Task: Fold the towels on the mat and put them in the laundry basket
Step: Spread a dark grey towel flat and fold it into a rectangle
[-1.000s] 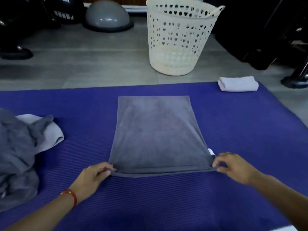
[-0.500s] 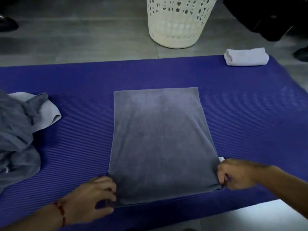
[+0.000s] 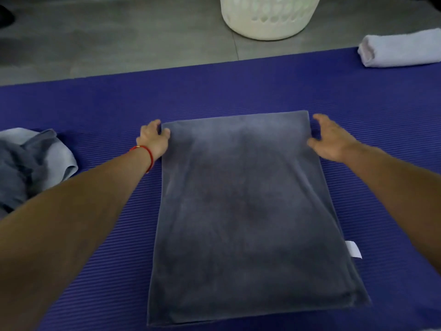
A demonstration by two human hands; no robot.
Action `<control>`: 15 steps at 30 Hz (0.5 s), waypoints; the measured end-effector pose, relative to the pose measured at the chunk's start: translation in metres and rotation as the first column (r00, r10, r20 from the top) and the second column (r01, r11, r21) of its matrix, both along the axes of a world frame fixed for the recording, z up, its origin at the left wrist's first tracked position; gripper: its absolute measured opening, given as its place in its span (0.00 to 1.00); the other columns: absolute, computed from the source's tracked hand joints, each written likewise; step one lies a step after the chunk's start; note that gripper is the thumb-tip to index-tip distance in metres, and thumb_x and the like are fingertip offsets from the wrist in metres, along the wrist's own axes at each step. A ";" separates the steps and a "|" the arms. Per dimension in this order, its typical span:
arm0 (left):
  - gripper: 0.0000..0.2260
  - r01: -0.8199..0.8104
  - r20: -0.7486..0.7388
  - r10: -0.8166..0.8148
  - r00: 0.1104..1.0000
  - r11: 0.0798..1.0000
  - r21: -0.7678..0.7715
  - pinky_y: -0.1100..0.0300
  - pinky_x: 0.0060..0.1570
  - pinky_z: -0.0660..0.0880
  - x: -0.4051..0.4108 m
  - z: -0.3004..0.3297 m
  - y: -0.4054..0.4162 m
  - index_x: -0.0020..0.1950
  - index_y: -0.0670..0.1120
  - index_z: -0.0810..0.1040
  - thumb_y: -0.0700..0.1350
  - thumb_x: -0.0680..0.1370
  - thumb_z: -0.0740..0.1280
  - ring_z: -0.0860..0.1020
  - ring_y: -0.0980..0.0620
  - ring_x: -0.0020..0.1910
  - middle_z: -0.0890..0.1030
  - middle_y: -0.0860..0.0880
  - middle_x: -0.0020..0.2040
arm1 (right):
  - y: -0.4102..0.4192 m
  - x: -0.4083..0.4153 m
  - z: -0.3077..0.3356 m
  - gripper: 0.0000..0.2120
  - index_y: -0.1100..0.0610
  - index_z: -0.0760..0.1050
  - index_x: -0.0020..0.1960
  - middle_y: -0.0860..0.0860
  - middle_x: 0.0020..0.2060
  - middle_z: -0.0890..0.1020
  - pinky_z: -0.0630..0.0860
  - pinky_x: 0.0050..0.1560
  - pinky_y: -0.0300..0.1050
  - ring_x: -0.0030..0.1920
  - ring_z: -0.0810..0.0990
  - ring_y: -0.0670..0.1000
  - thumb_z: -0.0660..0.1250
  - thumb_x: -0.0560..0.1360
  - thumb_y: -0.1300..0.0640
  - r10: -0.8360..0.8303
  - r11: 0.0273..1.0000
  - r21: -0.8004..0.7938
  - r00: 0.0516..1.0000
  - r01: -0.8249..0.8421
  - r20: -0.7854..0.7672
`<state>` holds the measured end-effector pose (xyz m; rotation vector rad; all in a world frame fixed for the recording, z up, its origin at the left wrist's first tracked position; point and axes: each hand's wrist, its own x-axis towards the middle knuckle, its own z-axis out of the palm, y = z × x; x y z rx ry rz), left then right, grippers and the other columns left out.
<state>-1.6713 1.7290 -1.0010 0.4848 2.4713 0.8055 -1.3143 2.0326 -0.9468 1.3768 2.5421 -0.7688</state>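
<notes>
Head view: a grey towel [image 3: 250, 211] lies flat, folded to a rectangle, at the middle of the purple mat [image 3: 238, 91].
Change since half a second ago: both hands have left the towel's near corners and now sit at its far corners; the towel reads larger and nearer in frame, and the basket shows less.
Left hand [image 3: 154, 139]: at the far left corner, fingers curled onto the towel's edge, gripping it; red band [image 3: 148, 156] at the wrist.
Right hand [image 3: 330, 139]: just beside the far right corner, fingers spread and relaxed, thumb touching the side edge; no grip visible.
Towel label [image 3: 353, 250]: small white tab sticking out at the right edge.
Laundry basket [image 3: 269, 17]: white, on the grey floor [image 3: 119, 37] beyond the mat; only its base shows, top cut off.
White rolled towel [image 3: 401, 47]: far right corner of the mat, partly cut off by the frame.
Unfolded towels [image 3: 31, 163]: grey heap at left, cut off; count unclear.
</notes>
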 end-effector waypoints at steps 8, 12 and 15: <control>0.07 -0.155 0.119 0.155 0.981 0.988 -0.010 0.55 0.37 0.72 -0.007 0.010 0.026 0.56 0.54 0.77 0.52 0.81 0.62 0.75 0.48 0.50 0.76 0.45 0.65 | 0.032 -0.047 -0.028 0.25 0.50 0.62 0.80 0.53 0.72 0.74 0.62 0.78 0.56 0.75 0.67 0.61 0.60 0.84 0.52 -0.150 0.988 0.006 0.968 0.154 -0.201; 0.05 -0.196 0.178 0.191 0.965 0.980 0.011 0.55 0.39 0.73 -0.014 0.013 0.027 0.48 0.52 0.75 0.43 0.82 0.66 0.74 0.51 0.49 0.78 0.49 0.51 | 0.042 -0.058 -0.029 0.17 0.56 0.79 0.66 0.57 0.62 0.82 0.72 0.69 0.48 0.66 0.78 0.59 0.71 0.78 0.57 -0.179 0.977 0.086 0.971 0.195 -0.160; 0.03 -0.212 0.038 0.210 0.977 0.976 0.041 0.59 0.33 0.74 -0.018 0.017 0.027 0.50 0.51 0.78 0.43 0.81 0.68 0.78 0.51 0.47 0.80 0.48 0.49 | 0.050 -0.063 -0.021 0.12 0.60 0.83 0.58 0.57 0.57 0.84 0.73 0.66 0.43 0.62 0.81 0.56 0.73 0.77 0.57 -0.207 0.962 0.139 0.960 0.235 -0.191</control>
